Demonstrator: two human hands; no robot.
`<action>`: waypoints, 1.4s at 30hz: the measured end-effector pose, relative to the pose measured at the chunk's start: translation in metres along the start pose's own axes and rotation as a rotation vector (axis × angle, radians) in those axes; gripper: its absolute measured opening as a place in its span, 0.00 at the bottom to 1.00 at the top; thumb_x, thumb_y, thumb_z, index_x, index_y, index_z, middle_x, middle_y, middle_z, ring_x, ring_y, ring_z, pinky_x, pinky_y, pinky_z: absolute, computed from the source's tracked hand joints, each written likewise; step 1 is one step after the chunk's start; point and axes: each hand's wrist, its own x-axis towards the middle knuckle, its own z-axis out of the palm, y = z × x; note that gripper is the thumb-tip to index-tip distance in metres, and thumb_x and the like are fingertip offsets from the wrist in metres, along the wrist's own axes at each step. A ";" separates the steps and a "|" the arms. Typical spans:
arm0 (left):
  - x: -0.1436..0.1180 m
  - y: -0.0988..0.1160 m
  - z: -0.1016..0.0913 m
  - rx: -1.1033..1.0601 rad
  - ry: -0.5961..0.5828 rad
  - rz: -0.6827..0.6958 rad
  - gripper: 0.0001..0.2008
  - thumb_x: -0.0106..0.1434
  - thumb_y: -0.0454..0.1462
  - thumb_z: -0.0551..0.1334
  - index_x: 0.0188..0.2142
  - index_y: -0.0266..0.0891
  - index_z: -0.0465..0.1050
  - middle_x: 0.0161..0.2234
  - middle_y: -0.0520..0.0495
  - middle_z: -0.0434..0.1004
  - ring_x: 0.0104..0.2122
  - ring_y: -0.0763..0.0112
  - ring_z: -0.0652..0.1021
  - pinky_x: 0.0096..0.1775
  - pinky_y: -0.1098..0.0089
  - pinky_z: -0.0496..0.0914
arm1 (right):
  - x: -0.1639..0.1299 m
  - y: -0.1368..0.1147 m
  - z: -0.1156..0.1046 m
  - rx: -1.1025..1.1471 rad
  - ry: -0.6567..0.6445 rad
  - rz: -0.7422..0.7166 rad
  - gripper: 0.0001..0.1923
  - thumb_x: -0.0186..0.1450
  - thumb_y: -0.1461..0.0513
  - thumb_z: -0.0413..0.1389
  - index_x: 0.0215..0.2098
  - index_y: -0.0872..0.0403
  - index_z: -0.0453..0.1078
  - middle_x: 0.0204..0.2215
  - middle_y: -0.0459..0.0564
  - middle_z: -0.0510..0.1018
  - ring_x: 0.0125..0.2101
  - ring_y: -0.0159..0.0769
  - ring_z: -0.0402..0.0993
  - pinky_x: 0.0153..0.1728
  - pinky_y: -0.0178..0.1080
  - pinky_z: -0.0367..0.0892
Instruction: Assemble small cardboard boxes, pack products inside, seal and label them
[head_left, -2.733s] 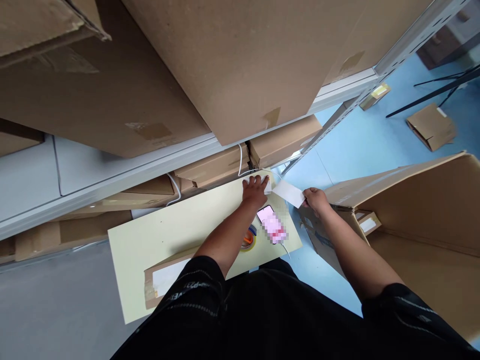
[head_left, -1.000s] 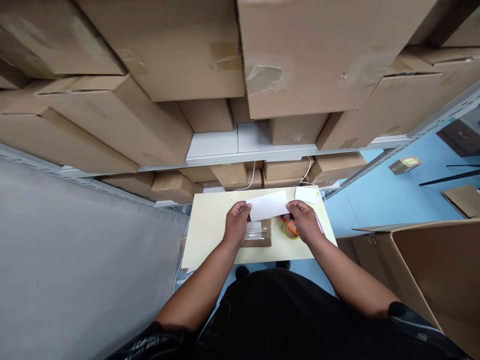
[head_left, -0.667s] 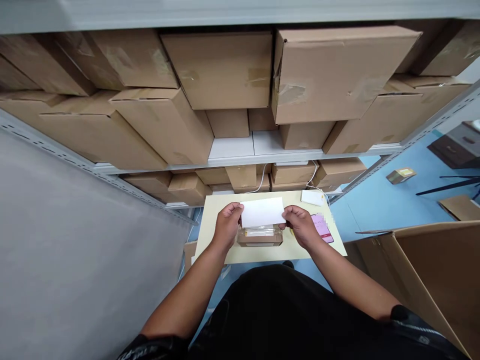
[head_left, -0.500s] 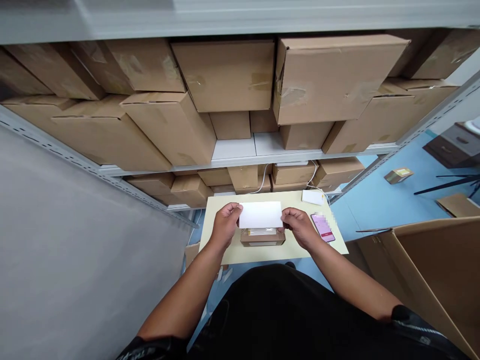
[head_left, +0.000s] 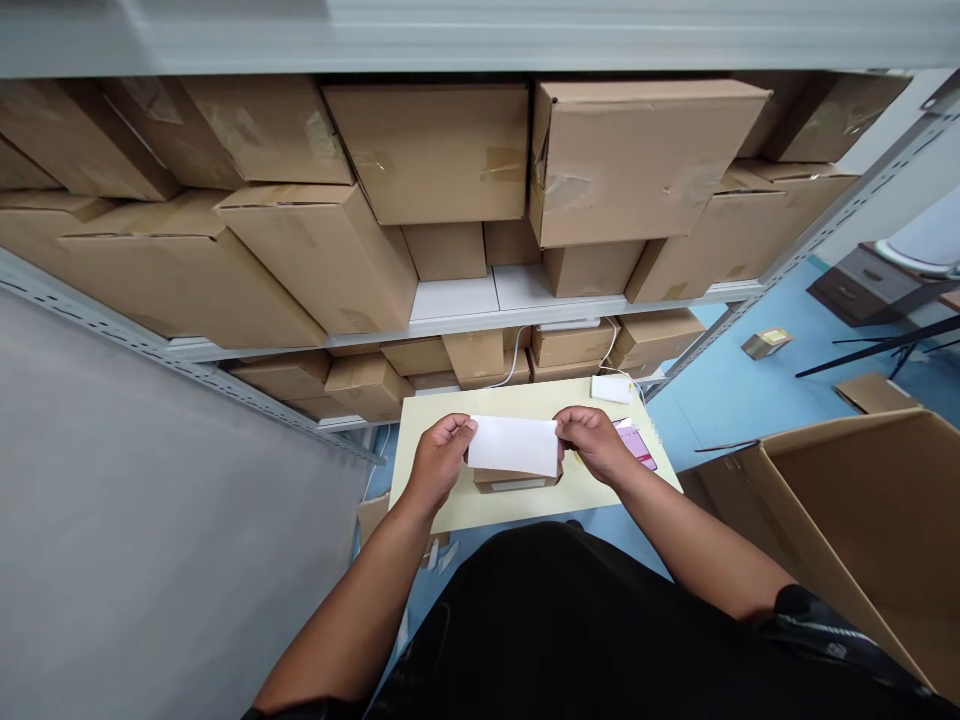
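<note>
The left hand (head_left: pixel 437 462) and right hand (head_left: pixel 598 441) pinch the two short ends of a white label (head_left: pixel 514 446), holding it over a small brown box (head_left: pixel 516 480) near the front edge of a pale yellow table (head_left: pixel 420 425). A phone (head_left: pixel 636 445) lies toward the table's right edge, a white charger (head_left: pixel 611 388) at its far right corner. Behind stand grey shelves (head_left: pixel 465 300) packed with cardboard boxes (head_left: pixel 442 150); an open carton (head_left: pixel 847 520) rests on the blue floor (head_left: pixel 720 395).

head cam, fwd-down, close-up
</note>
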 end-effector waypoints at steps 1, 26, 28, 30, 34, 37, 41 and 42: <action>0.000 0.001 0.000 0.000 0.002 -0.001 0.17 0.62 0.50 0.67 0.31 0.38 0.74 0.23 0.55 0.69 0.23 0.75 0.66 0.26 0.74 0.60 | -0.001 -0.002 0.000 -0.005 -0.021 0.004 0.08 0.56 0.56 0.63 0.25 0.53 0.75 0.16 0.44 0.77 0.17 0.33 0.71 0.24 0.35 0.66; 0.005 -0.010 0.017 0.351 0.199 0.159 0.17 0.63 0.45 0.66 0.48 0.41 0.74 0.45 0.43 0.78 0.44 0.62 0.77 0.42 0.65 0.73 | 0.012 -0.012 0.010 -0.003 -0.121 0.042 0.09 0.56 0.56 0.65 0.25 0.53 0.76 0.18 0.46 0.79 0.19 0.33 0.75 0.25 0.36 0.71; -0.001 -0.001 0.026 0.501 0.261 0.369 0.19 0.63 0.41 0.65 0.53 0.42 0.72 0.52 0.40 0.74 0.51 0.59 0.75 0.50 0.61 0.72 | 0.014 -0.010 0.011 -0.011 -0.081 0.039 0.09 0.56 0.56 0.65 0.25 0.53 0.76 0.18 0.46 0.80 0.20 0.33 0.75 0.26 0.36 0.72; -0.010 0.010 0.037 0.599 0.160 0.516 0.13 0.64 0.39 0.64 0.48 0.43 0.74 0.48 0.42 0.76 0.49 0.59 0.76 0.51 0.60 0.71 | 0.015 -0.007 0.012 -0.013 -0.063 0.037 0.08 0.56 0.57 0.65 0.25 0.53 0.76 0.18 0.46 0.80 0.20 0.33 0.75 0.27 0.36 0.72; -0.022 0.027 0.060 0.648 -0.026 0.575 0.04 0.65 0.39 0.64 0.40 0.44 0.75 0.38 0.46 0.78 0.40 0.63 0.78 0.44 0.63 0.73 | 0.014 -0.004 0.013 0.002 -0.077 0.006 0.06 0.56 0.58 0.64 0.26 0.52 0.76 0.18 0.44 0.79 0.21 0.33 0.75 0.28 0.37 0.72; -0.023 0.033 0.069 0.615 -0.030 0.576 0.02 0.65 0.37 0.63 0.38 0.44 0.75 0.35 0.47 0.78 0.36 0.65 0.78 0.41 0.65 0.73 | 0.013 -0.007 0.015 0.011 -0.094 -0.009 0.05 0.55 0.59 0.64 0.25 0.52 0.76 0.19 0.44 0.79 0.21 0.33 0.75 0.29 0.37 0.72; -0.022 0.034 0.070 0.609 -0.029 0.627 0.02 0.65 0.34 0.63 0.38 0.43 0.75 0.34 0.48 0.79 0.36 0.66 0.79 0.41 0.66 0.73 | 0.010 -0.012 0.014 0.005 -0.116 0.007 0.04 0.55 0.60 0.63 0.25 0.53 0.76 0.18 0.44 0.79 0.21 0.33 0.76 0.29 0.37 0.73; -0.022 0.033 0.069 0.611 -0.035 0.629 0.03 0.65 0.34 0.63 0.38 0.43 0.75 0.34 0.48 0.79 0.36 0.67 0.79 0.41 0.66 0.73 | 0.010 -0.013 0.013 0.001 -0.118 0.010 0.05 0.55 0.60 0.63 0.25 0.53 0.76 0.18 0.44 0.79 0.22 0.34 0.76 0.29 0.37 0.73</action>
